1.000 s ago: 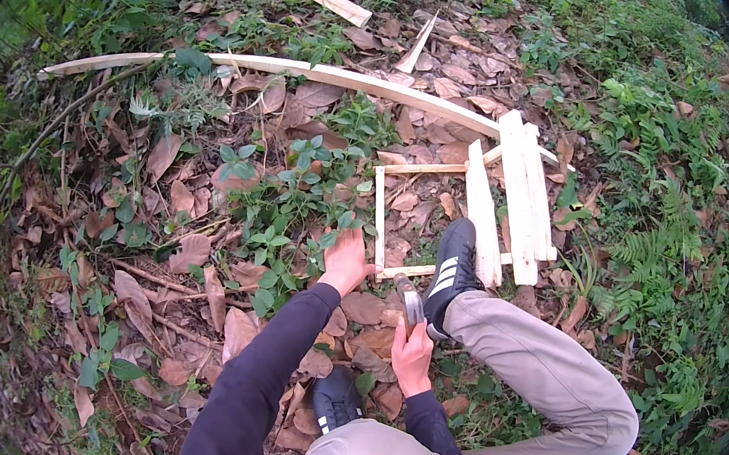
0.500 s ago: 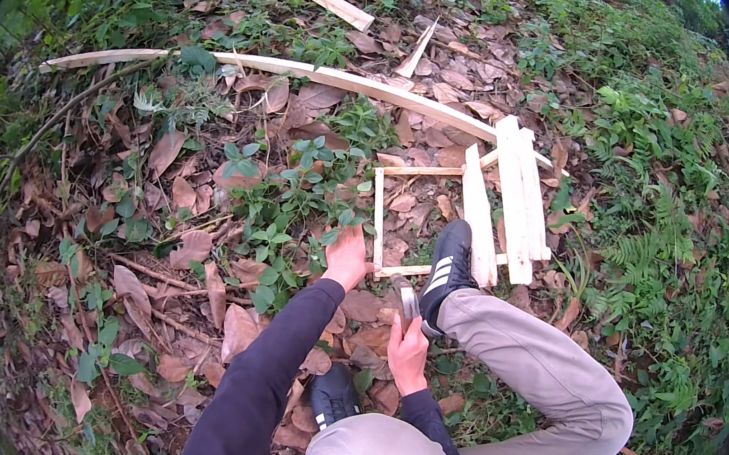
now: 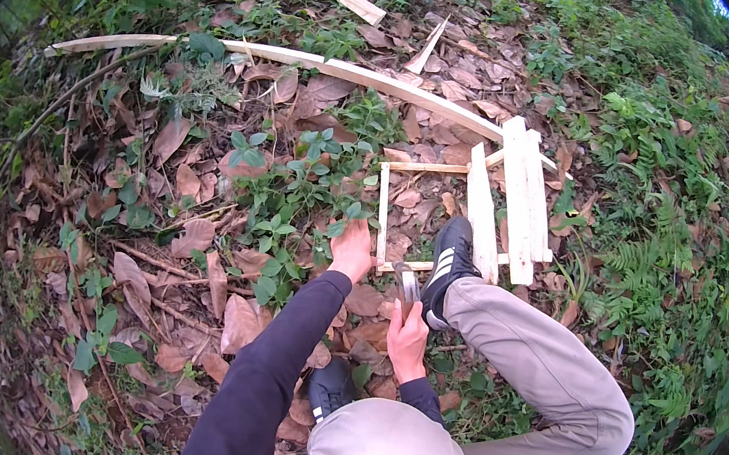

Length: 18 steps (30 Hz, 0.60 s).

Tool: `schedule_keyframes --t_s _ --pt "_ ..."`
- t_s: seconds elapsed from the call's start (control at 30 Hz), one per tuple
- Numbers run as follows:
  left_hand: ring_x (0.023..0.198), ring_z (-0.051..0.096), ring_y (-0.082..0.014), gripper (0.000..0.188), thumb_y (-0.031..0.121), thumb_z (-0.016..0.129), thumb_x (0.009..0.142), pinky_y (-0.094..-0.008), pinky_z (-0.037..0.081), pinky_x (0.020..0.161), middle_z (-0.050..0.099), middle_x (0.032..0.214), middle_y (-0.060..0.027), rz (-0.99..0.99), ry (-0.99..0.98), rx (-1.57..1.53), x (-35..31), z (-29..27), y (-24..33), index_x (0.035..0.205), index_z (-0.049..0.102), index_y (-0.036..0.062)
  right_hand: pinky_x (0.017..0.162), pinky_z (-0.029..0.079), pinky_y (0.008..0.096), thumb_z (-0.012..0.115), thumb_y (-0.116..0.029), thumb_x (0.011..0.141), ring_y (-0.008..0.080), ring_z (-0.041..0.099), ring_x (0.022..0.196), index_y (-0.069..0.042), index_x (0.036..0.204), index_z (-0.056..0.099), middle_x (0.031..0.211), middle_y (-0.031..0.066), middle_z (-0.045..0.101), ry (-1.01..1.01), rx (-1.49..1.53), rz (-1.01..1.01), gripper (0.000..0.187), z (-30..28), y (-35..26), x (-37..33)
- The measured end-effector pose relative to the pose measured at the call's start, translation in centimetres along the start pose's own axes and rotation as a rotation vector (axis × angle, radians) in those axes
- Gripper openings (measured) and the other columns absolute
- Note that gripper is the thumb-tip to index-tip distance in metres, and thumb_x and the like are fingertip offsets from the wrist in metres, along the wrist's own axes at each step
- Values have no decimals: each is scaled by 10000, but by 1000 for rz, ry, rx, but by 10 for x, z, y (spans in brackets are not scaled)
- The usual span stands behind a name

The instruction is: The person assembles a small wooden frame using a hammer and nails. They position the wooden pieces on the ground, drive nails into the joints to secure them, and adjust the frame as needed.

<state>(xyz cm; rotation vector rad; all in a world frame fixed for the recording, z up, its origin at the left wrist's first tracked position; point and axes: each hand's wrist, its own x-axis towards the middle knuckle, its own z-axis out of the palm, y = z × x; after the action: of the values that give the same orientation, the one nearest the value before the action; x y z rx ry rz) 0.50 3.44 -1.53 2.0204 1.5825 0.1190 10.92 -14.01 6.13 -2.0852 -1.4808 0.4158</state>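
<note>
- Ground [image 3: 171, 357]: brown fallen leaves, green plants.
- Long pale strip [image 3: 356, 73]: across the ground, beyond the frame; looks bowed through the fisheye.
- Wooden frame [image 3: 382, 216]: on the leaves, ahead of both hands.
- Pale boards [image 3: 517, 205]: lying across the frame's right part.
- Dark striped shoe [image 3: 455, 255]: over the frame's near rail.
- Left hand [image 3: 353, 249]: beside the near-left corner; fingers partly leaf-hidden, grip cannot be told.
- Right hand [image 3: 408, 342]: closed round the hammer's handle.
- Hammer [image 3: 409, 283]: head near that corner.
</note>
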Motion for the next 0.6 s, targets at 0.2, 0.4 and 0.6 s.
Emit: schedule_keyframes --t_s 0.2,0.4,0.6 --pt "1356 511 -362 1290 483 950 614 -481 375 1170 479 1473 -237 19 33 13 -4 1 -2 1545 234 -51 588 465 574 622 -170 1009 545 622 733 84 1123 530 790 358 616 32 0 -45 293 -1 1 3" --pt "1375 495 -366 1255 482 949 617 -475 380 1169 445 1517 -232 -3 -55 12 2 -3 -6 1533 260 -29 572 484 560 615 -161 1016 517 644 705 92 1100 536 745 323 629 -76 -42 -16 278 8 2 11" --pt "1407 465 -355 1221 482 947 621 -473 380 1170 408 1557 -229 -11 -126 -44 1 -9 0 1518 288 -20 557 486 555 619 -167 1018 505 660 712 45 1024 508 731 325 631 96 24 -43 240 -3 -11 7"
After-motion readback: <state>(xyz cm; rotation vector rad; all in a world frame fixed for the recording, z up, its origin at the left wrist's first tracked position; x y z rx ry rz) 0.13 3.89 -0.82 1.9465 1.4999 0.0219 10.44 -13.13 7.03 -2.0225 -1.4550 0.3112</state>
